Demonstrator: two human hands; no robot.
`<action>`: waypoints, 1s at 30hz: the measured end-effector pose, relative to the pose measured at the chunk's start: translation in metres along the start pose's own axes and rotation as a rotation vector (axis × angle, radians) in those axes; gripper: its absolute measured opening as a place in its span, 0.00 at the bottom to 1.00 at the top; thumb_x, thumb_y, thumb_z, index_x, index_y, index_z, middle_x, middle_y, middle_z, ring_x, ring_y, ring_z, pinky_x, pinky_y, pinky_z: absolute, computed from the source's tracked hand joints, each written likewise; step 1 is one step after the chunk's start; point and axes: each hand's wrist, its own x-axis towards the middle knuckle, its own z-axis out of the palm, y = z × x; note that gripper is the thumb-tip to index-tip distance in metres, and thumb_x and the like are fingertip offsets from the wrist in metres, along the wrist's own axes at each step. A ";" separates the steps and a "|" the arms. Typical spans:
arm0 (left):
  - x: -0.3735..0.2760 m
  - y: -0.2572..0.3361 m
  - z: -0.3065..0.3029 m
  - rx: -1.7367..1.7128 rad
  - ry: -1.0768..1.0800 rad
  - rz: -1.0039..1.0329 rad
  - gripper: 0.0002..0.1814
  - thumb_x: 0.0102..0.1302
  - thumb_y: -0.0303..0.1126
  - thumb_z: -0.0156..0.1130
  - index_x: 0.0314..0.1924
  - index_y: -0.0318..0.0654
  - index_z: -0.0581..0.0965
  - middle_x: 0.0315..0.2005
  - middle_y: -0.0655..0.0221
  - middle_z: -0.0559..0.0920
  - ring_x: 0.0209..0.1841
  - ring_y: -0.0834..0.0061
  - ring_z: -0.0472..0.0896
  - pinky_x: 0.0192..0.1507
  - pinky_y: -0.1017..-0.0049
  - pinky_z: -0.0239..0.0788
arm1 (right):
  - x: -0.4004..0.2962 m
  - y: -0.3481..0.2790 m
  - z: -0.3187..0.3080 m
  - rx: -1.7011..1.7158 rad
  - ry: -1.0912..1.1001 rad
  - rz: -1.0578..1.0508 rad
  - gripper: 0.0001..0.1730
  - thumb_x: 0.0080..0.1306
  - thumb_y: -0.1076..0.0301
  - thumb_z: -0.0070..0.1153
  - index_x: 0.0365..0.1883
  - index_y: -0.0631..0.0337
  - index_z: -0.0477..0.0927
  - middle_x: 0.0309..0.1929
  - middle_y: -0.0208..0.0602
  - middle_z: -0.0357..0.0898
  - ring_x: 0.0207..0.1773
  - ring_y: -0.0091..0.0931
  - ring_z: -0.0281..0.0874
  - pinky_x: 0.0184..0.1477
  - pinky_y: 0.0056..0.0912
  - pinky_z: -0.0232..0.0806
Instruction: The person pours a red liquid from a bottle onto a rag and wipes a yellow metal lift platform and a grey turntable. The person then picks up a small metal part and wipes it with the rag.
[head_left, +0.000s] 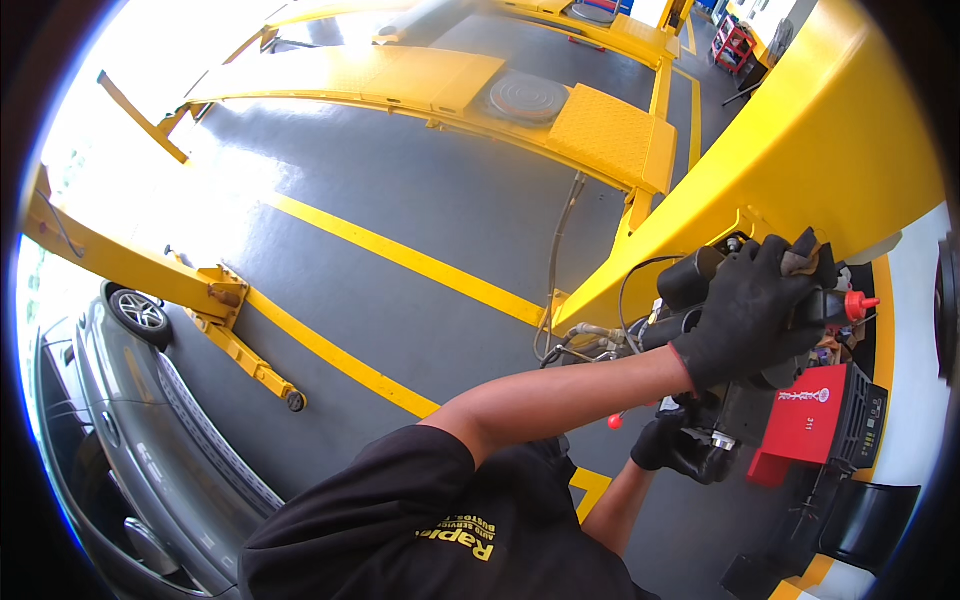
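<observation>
My left hand (754, 311), in a black glove, lies over the black hydraulic power unit (679, 277) beside the yellow lift column (757, 142). A brown-grey scrap like cloth (801, 255) shows at its fingertips; whether it is gripped is unclear. Just beyond those fingers a red nozzle-like cap (859, 306) sticks out from a black part. Lower down, my right hand (679, 446), also gloved in black, is beside a silvery metal fitting (722, 440). Its fingers are partly hidden, so its grip cannot be made out. A red ball knob (616, 421) stands nearby.
Hoses (559, 247) hang by the column's foot. A red and black machine (810, 416) stands at the right. Behind are a yellow platform lift (420, 82) and a swing arm (247, 360). A grey car (142, 442) occupies the left side.
</observation>
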 end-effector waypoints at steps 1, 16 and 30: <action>0.000 0.000 0.000 0.000 0.003 0.000 0.26 0.53 0.51 0.82 0.50 0.48 0.89 0.46 0.58 0.77 0.46 0.54 0.80 0.44 0.55 0.74 | 0.003 0.001 -0.001 -0.082 -0.033 -0.112 0.36 0.63 0.80 0.70 0.65 0.80 0.66 0.56 0.55 0.82 0.50 0.31 0.87 0.57 0.34 0.83; 0.004 -0.002 -0.002 -0.040 -0.018 -0.024 0.26 0.52 0.51 0.82 0.49 0.48 0.89 0.45 0.59 0.77 0.48 0.55 0.80 0.44 0.56 0.74 | 0.021 0.026 -0.046 0.543 -0.378 0.362 0.27 0.71 0.69 0.66 0.65 0.69 0.74 0.60 0.43 0.83 0.58 0.27 0.82 0.65 0.34 0.73; 0.002 0.000 0.000 -0.002 -0.062 -0.056 0.26 0.49 0.50 0.83 0.47 0.49 0.89 0.46 0.60 0.81 0.53 0.55 0.81 0.48 0.55 0.74 | 0.033 0.044 -0.095 1.495 -0.369 1.382 0.20 0.75 0.63 0.64 0.62 0.61 0.82 0.57 0.29 0.86 0.58 0.22 0.82 0.68 0.33 0.67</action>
